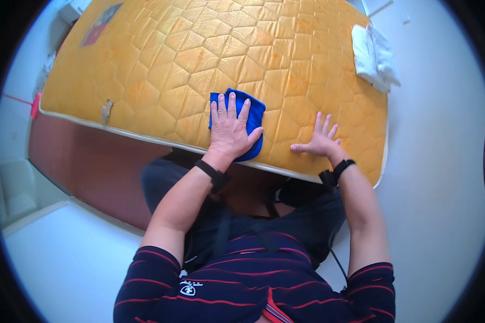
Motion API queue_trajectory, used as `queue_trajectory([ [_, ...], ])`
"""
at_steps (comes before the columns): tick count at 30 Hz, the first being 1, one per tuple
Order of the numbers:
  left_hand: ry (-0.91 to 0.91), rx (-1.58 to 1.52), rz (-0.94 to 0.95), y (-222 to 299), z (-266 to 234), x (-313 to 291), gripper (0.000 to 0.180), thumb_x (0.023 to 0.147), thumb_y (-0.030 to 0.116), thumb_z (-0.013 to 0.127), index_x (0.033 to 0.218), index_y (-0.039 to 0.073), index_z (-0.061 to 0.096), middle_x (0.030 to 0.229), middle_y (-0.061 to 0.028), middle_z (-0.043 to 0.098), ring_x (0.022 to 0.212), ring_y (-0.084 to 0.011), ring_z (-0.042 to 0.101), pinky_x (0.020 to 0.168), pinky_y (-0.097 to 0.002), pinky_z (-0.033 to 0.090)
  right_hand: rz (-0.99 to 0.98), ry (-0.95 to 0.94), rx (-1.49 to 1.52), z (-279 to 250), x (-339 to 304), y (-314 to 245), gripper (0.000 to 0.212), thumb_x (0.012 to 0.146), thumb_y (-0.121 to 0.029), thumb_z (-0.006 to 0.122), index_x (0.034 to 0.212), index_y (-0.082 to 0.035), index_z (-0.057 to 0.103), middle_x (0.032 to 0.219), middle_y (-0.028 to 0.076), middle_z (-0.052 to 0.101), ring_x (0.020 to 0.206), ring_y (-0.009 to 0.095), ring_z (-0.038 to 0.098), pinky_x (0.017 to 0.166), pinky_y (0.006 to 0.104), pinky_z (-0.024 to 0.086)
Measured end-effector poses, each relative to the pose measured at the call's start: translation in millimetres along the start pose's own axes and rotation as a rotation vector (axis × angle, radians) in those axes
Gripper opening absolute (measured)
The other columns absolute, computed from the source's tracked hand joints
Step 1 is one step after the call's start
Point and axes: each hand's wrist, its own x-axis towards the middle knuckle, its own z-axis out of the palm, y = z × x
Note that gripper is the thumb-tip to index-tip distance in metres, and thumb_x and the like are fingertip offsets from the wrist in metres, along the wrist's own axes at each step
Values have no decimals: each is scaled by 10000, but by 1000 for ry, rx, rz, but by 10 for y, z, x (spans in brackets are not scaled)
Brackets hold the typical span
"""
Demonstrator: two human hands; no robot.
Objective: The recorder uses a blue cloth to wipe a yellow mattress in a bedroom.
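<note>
My left hand point(229, 126) lies flat with its fingers spread, pressing on a folded blue cloth point(256, 114). Under the cloth is a yellow quilted mattress point(161, 81), close to its near edge. My right hand point(319, 141) is open to the right, fingers apart and thumb pointing left, holding nothing. It rests on or just over the mattress surface; which one I cannot tell. Part of the cloth is hidden beneath my left palm.
Folded white cloths point(373, 58) lie at the mattress's right edge. A label point(100, 26) is at its far left, and a small brownish scrap point(107, 111) lies near the front edge. A pink object point(35, 106) is at the left corner. Reddish-brown flooring point(86, 167) shows below.
</note>
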Motion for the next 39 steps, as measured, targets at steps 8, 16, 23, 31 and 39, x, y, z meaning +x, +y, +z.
queue_trajectory([
  [8,-17,-65,181,674,163,-8,855,892,651,743,1609,209,591,1746,-272,359,1594,-592,275,1270,-778,182,50,-25,18,-99,-129,-186,1770,597,-868,911,1758,-171,-229,1819,217,-287,1648,553,-243,1256,825,19],
  [16,19,156,113,-42,6,-188,724,980,455,700,1609,121,570,1699,-260,464,1583,-509,379,1311,-670,238,44,0,75,-135,-290,-155,1664,689,-778,924,1768,-205,-206,1833,150,-288,1659,512,-254,1283,794,-12],
  [23,102,484,-208,-1057,-161,-324,699,1080,437,596,1637,26,501,1694,-323,435,1578,-543,374,1297,-663,285,11,-4,130,-152,-322,-104,1661,692,-773,927,1767,-212,-208,1828,143,-304,1653,494,-287,1277,795,-28],
  [31,-28,182,-61,247,191,-268,788,1050,530,624,1701,127,441,1781,-284,305,1640,-551,240,1317,-693,182,33,-19,128,-163,-315,-100,1663,684,-780,926,1771,-214,-198,1831,138,-300,1652,499,-288,1274,797,-32],
  [39,-51,6,237,508,91,-314,728,969,452,731,1620,168,568,1723,-259,414,1601,-524,335,1301,-658,253,38,-4,117,-152,-301,-151,1658,682,-775,929,1777,-212,-181,1835,142,-288,1653,506,-278,1280,790,-28],
])
